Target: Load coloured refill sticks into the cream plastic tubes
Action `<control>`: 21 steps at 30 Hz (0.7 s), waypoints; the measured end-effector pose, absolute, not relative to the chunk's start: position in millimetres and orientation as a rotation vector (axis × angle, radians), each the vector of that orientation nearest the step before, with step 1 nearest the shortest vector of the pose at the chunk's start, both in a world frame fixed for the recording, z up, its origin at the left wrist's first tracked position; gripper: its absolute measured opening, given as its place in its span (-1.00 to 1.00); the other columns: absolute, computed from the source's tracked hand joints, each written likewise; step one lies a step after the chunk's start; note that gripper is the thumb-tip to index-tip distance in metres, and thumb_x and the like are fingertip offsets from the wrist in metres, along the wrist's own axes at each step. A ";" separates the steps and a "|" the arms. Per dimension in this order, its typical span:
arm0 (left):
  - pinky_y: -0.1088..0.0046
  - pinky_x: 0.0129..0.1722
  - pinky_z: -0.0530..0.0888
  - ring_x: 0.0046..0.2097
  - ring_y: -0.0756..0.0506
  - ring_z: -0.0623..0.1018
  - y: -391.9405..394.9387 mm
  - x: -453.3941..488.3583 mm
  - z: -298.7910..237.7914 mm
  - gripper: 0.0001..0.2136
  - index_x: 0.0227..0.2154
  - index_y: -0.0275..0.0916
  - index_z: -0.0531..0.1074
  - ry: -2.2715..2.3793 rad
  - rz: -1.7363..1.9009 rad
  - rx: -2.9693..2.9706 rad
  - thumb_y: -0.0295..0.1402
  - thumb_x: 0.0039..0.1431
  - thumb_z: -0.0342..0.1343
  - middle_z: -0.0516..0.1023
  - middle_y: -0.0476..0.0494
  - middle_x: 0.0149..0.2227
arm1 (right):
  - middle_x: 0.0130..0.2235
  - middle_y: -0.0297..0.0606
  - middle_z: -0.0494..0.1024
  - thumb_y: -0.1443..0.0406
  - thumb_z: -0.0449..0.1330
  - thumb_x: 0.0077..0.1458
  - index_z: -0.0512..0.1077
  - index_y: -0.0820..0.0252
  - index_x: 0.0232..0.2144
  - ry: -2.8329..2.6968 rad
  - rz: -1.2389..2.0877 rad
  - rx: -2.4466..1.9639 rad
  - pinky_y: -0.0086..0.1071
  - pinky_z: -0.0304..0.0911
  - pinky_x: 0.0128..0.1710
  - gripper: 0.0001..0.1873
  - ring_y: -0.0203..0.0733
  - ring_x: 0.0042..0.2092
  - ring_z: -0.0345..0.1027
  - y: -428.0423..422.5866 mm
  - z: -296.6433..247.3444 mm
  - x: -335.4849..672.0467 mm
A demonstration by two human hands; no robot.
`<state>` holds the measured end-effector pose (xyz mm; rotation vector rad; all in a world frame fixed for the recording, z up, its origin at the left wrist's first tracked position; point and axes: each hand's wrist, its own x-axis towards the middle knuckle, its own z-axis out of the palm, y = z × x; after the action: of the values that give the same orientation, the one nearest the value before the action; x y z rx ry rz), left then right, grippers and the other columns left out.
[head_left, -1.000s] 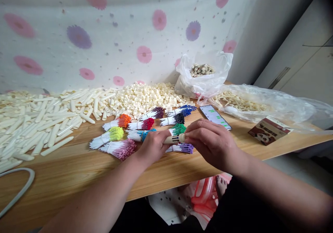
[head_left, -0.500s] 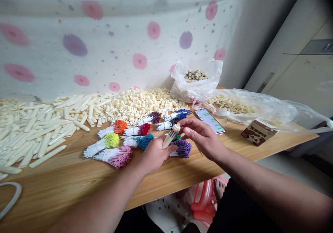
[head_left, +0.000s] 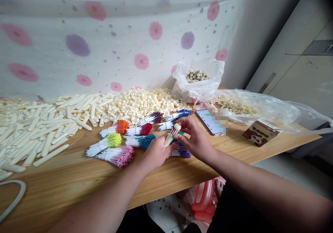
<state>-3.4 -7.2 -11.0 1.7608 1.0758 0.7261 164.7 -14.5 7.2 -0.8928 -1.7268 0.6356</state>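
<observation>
A cream multicolour pen [head_left: 172, 134] stands tilted in my left hand [head_left: 157, 153], whose fingers are wrapped round its lower barrel. Coloured sliders show in the slots near the pen's top. My right hand [head_left: 195, 138] has its thumb and fingertips closed on the slotted upper part from the right. Behind and beside my hands lie banded bundles of refills: pink [head_left: 122, 156], yellow [head_left: 112, 141], orange [head_left: 120, 126], red [head_left: 144, 129], light blue [head_left: 147, 141] and dark blue [head_left: 183, 113]. A purple bundle [head_left: 183, 151] and a green one are partly covered by my hands.
Cream pen barrels [head_left: 47, 132] pile up on the left of the wooden table [head_left: 78, 188]. Slotted pen tops [head_left: 145, 101] heap along the back. A white plastic bag [head_left: 182, 83], a clear bag [head_left: 273, 108], a phone [head_left: 208, 120] and a brown box [head_left: 261, 132] stand right.
My right hand has moved left and in, from beside the pen's top to fingertips against its slotted part. My left hand still holds the pen. The view has shifted slightly.
</observation>
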 end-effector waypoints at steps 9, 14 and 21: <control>0.57 -0.67 0.02 -0.65 0.08 0.12 -5.7 -6.8 -4.0 -0.54 -0.48 -0.23 0.22 1.020 0.564 1.591 0.12 -0.06 0.12 0.15 0.17 -0.71 | -0.13 -0.02 0.48 0.36 0.04 0.20 0.33 0.25 -0.01 -2.057 -0.024 -0.897 -0.17 0.34 -0.15 -0.69 -0.09 -0.11 0.35 -23.6 28.6 180.6; 0.55 -0.66 0.00 -0.64 0.09 0.11 -5.4 -8.5 -3.3 -0.46 -0.49 -0.22 0.20 0.929 0.489 1.607 0.22 -0.19 0.12 0.10 0.16 -0.67 | -0.34 -0.19 0.50 0.33 0.06 0.20 0.43 0.19 -0.30 -1.990 0.169 -0.884 -0.34 0.32 -0.31 -0.85 -0.22 -0.30 0.37 -22.6 37.3 180.3; 0.55 -0.64 -0.02 -0.62 0.10 0.07 -5.1 -13.9 -11.5 -0.45 -0.45 -0.21 0.18 0.832 0.452 1.560 0.23 -0.13 0.07 0.08 0.16 -0.66 | -0.39 -0.20 0.47 0.28 0.05 0.20 0.41 0.20 -0.40 -2.040 0.281 -0.852 -0.38 0.29 -0.34 -0.81 -0.24 -0.34 0.33 -11.3 40.2 180.3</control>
<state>-13.9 -5.1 -11.5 1.5600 0.8316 0.4516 180.3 -11.3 40.2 -0.8516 -2.0405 0.2809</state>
